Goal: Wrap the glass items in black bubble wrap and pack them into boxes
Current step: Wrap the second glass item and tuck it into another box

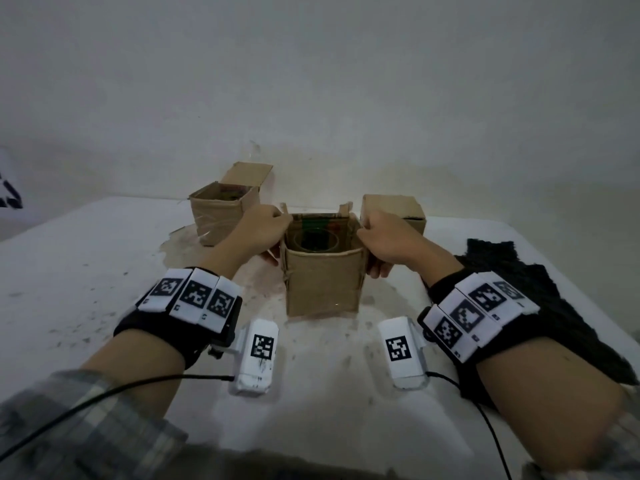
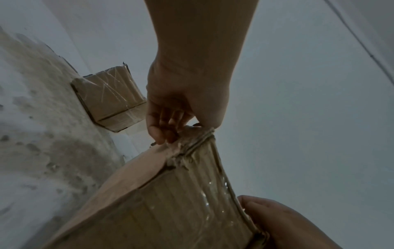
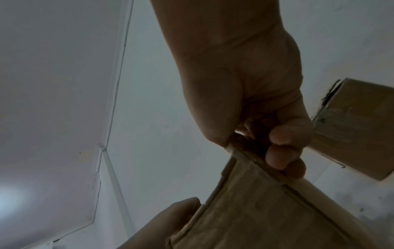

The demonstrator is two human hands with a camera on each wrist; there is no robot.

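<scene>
An open brown cardboard box (image 1: pixel 323 282) stands on the table in front of me. Inside it I see the round rim of a clear glass item (image 1: pixel 317 241); its lower part is hidden by the box walls. My left hand (image 1: pixel 277 221) grips the top of the box's left wall, fingers and thumb pinching the frayed edge (image 2: pixel 192 139). On the other side, my right hand (image 1: pixel 367 233) grips the top of the right wall, its fingers (image 3: pixel 281 134) curled over the cardboard rim. A sheet of black bubble wrap (image 1: pixel 540 299) lies flat on the table at the right.
An open taped box (image 1: pixel 221 216) stands at the back left with its flap up. A shut box (image 1: pixel 394 211) sits at the back right, close behind my right hand. The white table (image 1: pixel 69 278) is stained, and a wall rises just behind the boxes.
</scene>
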